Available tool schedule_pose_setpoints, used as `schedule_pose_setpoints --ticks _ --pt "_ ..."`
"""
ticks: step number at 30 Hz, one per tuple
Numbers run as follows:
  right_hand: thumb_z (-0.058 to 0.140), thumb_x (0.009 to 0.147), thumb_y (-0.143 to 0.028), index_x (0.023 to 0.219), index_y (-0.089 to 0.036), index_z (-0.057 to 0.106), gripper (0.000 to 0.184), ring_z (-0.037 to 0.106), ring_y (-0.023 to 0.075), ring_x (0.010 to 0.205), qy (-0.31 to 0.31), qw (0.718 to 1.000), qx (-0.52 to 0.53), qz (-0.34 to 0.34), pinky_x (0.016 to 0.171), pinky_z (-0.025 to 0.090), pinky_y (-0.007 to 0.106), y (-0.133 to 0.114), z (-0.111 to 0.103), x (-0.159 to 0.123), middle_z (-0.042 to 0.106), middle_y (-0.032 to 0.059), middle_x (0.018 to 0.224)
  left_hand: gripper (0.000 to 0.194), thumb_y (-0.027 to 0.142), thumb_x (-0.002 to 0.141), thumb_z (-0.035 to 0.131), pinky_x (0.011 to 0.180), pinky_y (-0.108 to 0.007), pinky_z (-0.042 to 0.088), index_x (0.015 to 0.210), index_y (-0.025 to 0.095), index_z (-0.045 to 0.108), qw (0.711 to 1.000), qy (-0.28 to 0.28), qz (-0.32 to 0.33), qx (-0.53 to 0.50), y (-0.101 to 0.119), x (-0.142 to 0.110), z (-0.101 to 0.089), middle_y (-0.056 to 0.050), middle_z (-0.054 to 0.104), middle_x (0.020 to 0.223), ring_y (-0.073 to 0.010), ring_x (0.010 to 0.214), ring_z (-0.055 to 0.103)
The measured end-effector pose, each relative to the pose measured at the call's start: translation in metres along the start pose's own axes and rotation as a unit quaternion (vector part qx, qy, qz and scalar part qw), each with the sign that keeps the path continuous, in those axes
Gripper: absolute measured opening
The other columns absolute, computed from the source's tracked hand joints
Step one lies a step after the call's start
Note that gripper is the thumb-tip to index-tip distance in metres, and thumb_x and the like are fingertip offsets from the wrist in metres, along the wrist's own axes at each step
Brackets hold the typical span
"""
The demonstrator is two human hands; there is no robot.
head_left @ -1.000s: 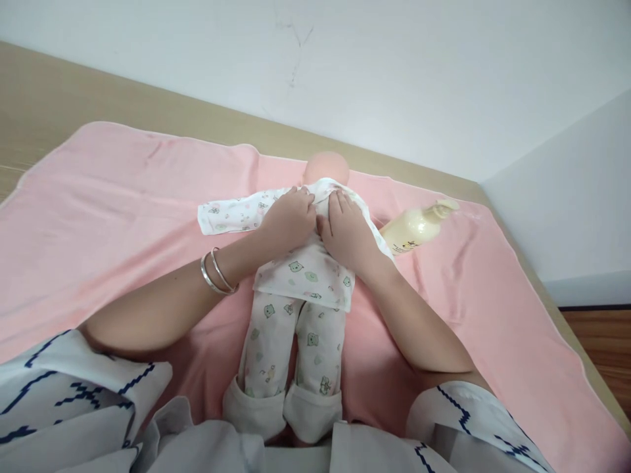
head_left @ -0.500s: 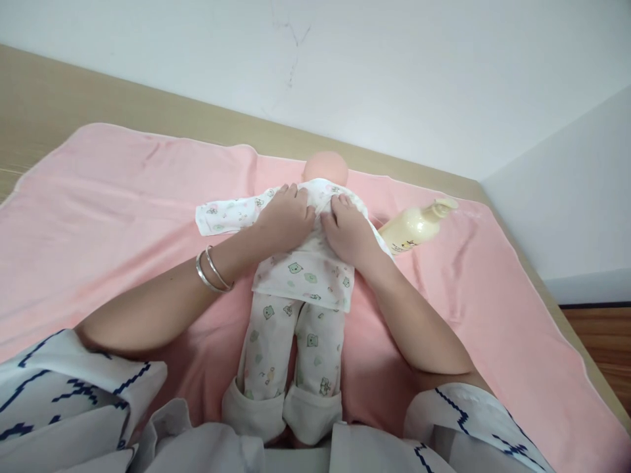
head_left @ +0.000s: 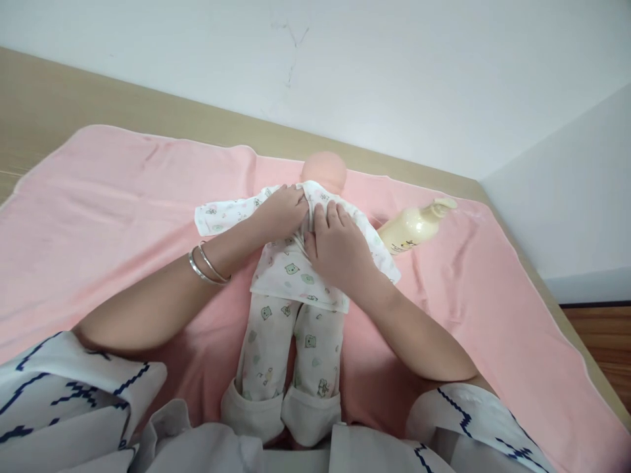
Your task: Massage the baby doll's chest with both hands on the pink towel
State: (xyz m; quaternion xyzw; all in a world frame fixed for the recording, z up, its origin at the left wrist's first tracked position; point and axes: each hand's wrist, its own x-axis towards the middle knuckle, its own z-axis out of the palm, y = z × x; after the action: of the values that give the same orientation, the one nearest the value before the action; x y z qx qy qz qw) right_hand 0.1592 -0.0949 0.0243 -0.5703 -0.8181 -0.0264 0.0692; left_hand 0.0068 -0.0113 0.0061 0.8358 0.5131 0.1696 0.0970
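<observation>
A baby doll lies on its front, its bare round head (head_left: 324, 169) at the far end. It wears a white printed baby shirt (head_left: 302, 268) and matching trousers (head_left: 319, 341) with turned-up cuffs. Near the shirt's neckline, my left hand (head_left: 282, 211) has its fingers closed on the cloth, which is bunched along the middle of the back. My right hand (head_left: 341, 248) lies over the right half of the back, fingers stretched out on the fabric and thumb beside the gathered folds. One shirt sleeve reaches out flat to the left.
A cream pump bottle (head_left: 411, 226) lies on its side right of the doll. Beneath everything is a pink blanket (head_left: 148, 177) on a wooden-toned table (head_left: 44, 85). A white wall (head_left: 394, 79) stands behind the far edge.
My right hand has moved slightly nearer and its fingers have straightened from a curled hold to flat on the shirt. The left hand has shifted slightly, still at the neckline.
</observation>
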Motion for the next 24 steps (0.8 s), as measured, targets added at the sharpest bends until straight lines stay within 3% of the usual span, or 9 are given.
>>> schedule_pose_setpoints --ticks 5,10,12,16,20,24 --pt "0.033 0.110 -0.029 0.157 0.005 0.044 0.059 0.035 0.0407 0.163 -0.037 0.997 0.059 0.028 0.132 0.034 0.055 0.001 -0.008 0.003 0.045 0.0302 0.167 0.034 0.013 0.101 0.032 0.085 -0.042 0.050 0.089 0.015 0.064 0.995 0.083 0.047 0.038 0.000 -0.003 0.015 -0.015 0.069 0.094 -0.0272 0.089 0.061" --pt "0.032 0.107 -0.028 0.128 -0.010 0.066 0.044 0.060 0.0364 0.140 -0.007 0.988 0.137 0.069 0.120 0.048 0.055 0.033 -0.004 0.029 0.069 0.0230 0.142 0.037 0.007 0.098 0.034 0.087 -0.047 0.051 0.086 0.012 0.069 0.978 0.059 0.117 0.164 0.026 -0.025 0.008 -0.019 0.068 0.092 -0.0320 0.093 0.063" --pt "0.032 0.106 -0.031 0.132 -0.007 0.063 0.046 0.057 0.0382 0.142 -0.006 0.987 0.141 0.075 0.122 0.045 0.058 0.044 0.003 0.036 0.065 0.0266 0.146 0.032 0.006 0.094 0.040 0.089 -0.046 0.052 0.086 0.013 0.071 0.978 0.072 0.112 0.158 0.034 -0.032 0.004 -0.017 0.068 0.091 -0.0312 0.094 0.064" --pt "0.029 0.108 -0.038 0.156 0.006 0.041 0.066 0.031 0.0394 0.164 -0.034 0.989 0.131 0.065 0.134 0.027 0.059 0.053 0.012 0.040 0.038 0.0320 0.170 0.030 0.009 0.094 0.042 0.089 -0.047 0.054 0.082 0.017 0.069 0.995 0.069 0.052 0.053 0.032 -0.029 0.000 -0.013 0.067 0.089 -0.0292 0.092 0.065" --pt "0.029 0.109 -0.040 0.163 0.005 0.033 0.071 0.033 0.0405 0.163 -0.042 0.993 0.099 0.048 0.133 0.029 0.060 0.043 0.008 0.031 0.039 0.0307 0.169 0.030 0.014 0.096 0.040 0.090 -0.048 0.054 0.082 0.018 0.066 0.999 0.049 0.009 -0.008 0.009 -0.010 0.006 -0.013 0.069 0.092 -0.0302 0.096 0.066" --pt "0.033 0.109 -0.037 0.162 0.008 0.034 0.069 0.036 0.0447 0.161 -0.029 0.998 0.036 0.032 0.132 0.030 0.061 0.017 0.002 0.013 0.038 0.0346 0.169 0.031 0.022 0.101 0.035 0.092 -0.048 0.054 0.090 0.019 0.064 0.998 0.060 0.010 -0.035 -0.007 0.005 0.020 -0.015 0.072 0.100 -0.0290 0.096 0.064"
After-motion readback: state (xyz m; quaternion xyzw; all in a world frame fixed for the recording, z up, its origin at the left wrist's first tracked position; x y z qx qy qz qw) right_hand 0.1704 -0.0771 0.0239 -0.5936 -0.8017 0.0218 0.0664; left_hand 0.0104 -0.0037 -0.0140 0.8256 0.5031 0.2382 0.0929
